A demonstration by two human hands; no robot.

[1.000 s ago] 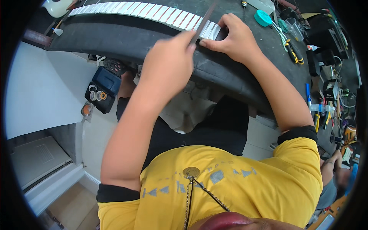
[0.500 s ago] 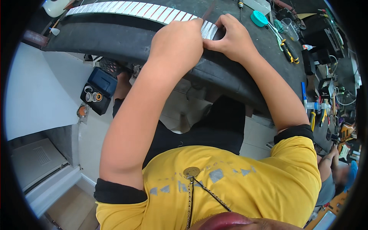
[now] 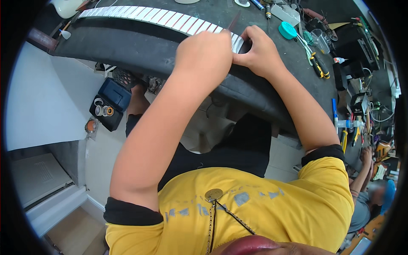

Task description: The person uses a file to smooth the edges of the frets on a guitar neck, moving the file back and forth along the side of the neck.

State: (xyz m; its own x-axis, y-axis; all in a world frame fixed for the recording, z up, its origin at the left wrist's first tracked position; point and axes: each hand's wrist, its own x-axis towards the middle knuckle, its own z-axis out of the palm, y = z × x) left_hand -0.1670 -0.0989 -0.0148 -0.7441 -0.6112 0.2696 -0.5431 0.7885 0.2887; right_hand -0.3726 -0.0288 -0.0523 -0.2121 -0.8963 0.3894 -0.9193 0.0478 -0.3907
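A guitar neck lies along the bench's near edge, its fretboard covered in white tape with thin reddish lines between the pieces. My left hand is closed over the neck toward its right end. From its fingertips a thin, dark reddish strip sticks up at a slant; its lower end is hidden by the fingers. My right hand grips the neck's right end, with the thumb on the near side and bent fingers on the far side. The two hands almost touch.
On the dark bench to the right lie yellow-black pliers, a round teal container, a screwdriver and a clear cup. An open dark case with rolls sits below left. Another person works far right.
The whole view has shifted slightly, so the bench and hands sit lower in it. Both hands keep their places at the neck's right end. The other person's arms have moved.
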